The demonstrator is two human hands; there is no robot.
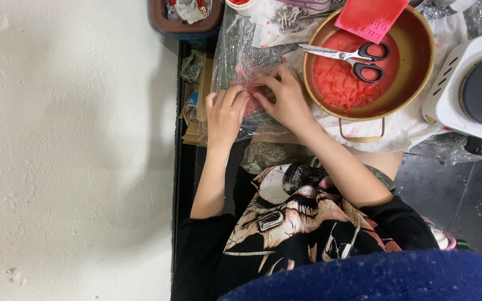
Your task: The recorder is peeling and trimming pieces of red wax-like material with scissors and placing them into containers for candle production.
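1. A clear plastic bag [241, 61] is pinched by both hands near the left part of the cluttered floor area, just left of a gold-coloured pot [414, 67]. Red pieces are seen through the film where the fingers meet.

2. The left hand [225, 114] is laid knuckles up on the lower part of the bag, its fingertips curled down onto the film. The right hand [287, 97] is bent over the same spot, thumb and forefingers closed on a fold of the plastic. Neither hand is released; both are held to the bag.

3. The bag is judged to be very light, thin and limp. No shape of its own is kept, so it is likely to sag and crumple wherever it is not supported.

4. The film is glossy and is judged to be slippery; a pinch on a doubled fold is thought surer than a grip on a single layer.

5. The red pieces inside look like brittle, waxy chips, so a hard squeeze over them is best avoided. Hold is better taken at the bag's edge.

6. Scissors [352, 56] with black handles are laid across the pot, over a heap of red chips [338, 83]. A white hotplate [470, 83] is set at the right edge, well apart from the hands.
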